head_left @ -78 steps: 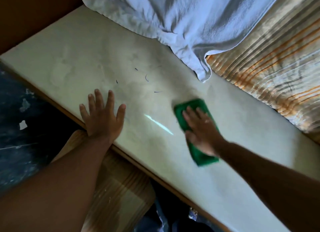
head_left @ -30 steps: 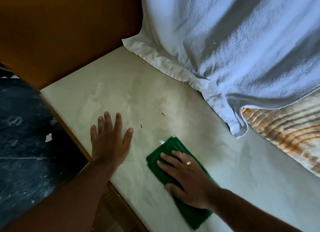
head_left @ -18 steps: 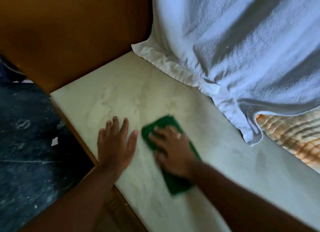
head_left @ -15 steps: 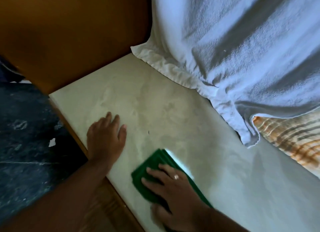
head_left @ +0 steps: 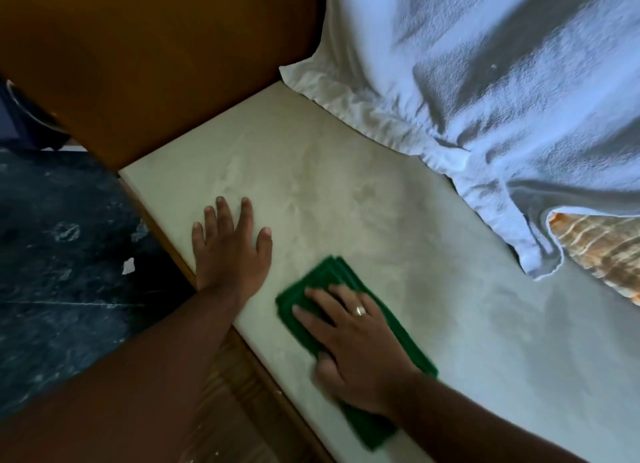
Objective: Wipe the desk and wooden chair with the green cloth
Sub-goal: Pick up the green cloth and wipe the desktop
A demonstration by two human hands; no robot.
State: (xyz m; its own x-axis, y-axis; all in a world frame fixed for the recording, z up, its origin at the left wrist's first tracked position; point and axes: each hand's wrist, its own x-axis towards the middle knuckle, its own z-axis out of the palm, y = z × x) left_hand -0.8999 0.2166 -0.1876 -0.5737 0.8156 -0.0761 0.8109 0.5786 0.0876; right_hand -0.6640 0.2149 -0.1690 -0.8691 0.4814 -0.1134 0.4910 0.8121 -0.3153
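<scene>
Right hand (head_left: 356, 345) flat, grip spread, pressing green cloth (head_left: 332, 279) on counter (head_left: 346, 192) near front edge. Left hand (head_left: 230, 251) splayed flat beside it, holding nothing.

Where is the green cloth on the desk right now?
In the head view the green cloth lies flat on the pale desk near its front edge, pressed under the right hand, just right of the flat left hand.
</scene>
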